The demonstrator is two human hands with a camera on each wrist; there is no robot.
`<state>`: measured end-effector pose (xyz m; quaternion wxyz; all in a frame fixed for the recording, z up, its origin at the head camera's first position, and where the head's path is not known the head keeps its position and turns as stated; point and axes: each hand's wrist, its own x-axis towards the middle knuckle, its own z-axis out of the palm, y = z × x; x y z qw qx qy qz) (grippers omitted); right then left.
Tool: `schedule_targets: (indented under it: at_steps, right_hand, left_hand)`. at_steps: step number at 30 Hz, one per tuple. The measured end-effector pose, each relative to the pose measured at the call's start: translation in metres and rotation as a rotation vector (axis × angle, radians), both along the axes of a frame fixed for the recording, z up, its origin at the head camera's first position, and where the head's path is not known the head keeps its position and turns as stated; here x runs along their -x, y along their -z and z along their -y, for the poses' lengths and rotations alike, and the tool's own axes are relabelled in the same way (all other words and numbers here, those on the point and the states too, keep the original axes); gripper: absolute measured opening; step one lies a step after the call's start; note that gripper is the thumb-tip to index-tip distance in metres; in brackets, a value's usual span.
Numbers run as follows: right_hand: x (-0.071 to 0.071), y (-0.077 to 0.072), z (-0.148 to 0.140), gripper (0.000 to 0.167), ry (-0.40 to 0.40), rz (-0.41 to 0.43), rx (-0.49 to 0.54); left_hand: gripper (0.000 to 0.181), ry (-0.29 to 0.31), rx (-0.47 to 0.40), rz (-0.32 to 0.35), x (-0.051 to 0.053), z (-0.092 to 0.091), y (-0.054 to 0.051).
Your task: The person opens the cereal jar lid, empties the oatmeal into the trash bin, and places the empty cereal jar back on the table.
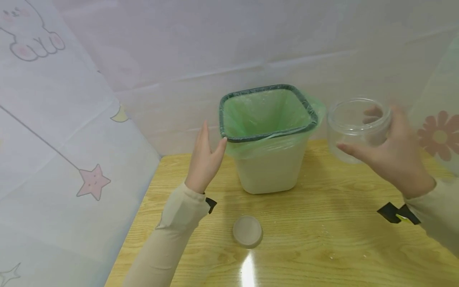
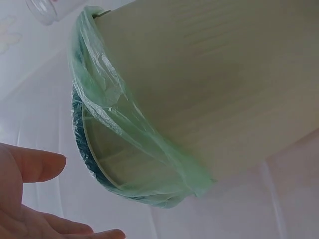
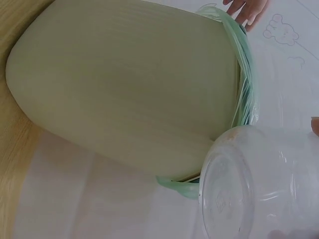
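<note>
A pale bin (image 1: pixel 269 175) stands on the wooden table, lined with a thin green plastic bag (image 1: pixel 251 113) folded over its dark rim (image 1: pixel 258 138). To the right of the bin, my right hand (image 1: pixel 401 159) grips a clear round jar (image 1: pixel 342 139) by its side, raised above the table. The jar's base (image 3: pixel 227 194) faces the camera in the right wrist view. At the bin's left front corner is my left hand (image 1: pixel 205 161), fingers straight and thumb spread. Its thumb (image 2: pixel 42 166) is apart from the bin's rim in the left wrist view.
A round beige lid-like disc (image 1: pixel 247 231) lies on the table (image 1: pixel 287 247) in front of the bin. Small pale crumbs are scattered to its right. Light printed sheets (image 1: pixel 201 52) hang behind and at both sides, close to the bin's back.
</note>
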<state>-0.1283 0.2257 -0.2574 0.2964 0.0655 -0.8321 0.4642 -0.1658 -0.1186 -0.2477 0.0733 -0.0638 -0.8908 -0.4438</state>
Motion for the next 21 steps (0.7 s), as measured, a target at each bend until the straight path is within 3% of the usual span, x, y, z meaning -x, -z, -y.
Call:
schedule_targets:
  at_steps: [4, 13, 21]
  right_hand:
    - [-0.003, 0.004, 0.000, 0.076, -0.011, -0.024, 0.006]
    - [-0.007, 0.014, 0.000, 0.078, -0.071, -0.021, 0.059]
    - [-0.011, 0.020, 0.001, 0.079, -0.056, -0.007, 0.040]
  left_hand:
    - [0.076, 0.019, 0.005, -0.016, -0.003, 0.001, 0.004]
    - [0.075, 0.001, 0.030, -0.003, -0.008, 0.003, 0.010]
    - [0.075, 0.018, 0.032, -0.021, -0.013, 0.005, 0.013]
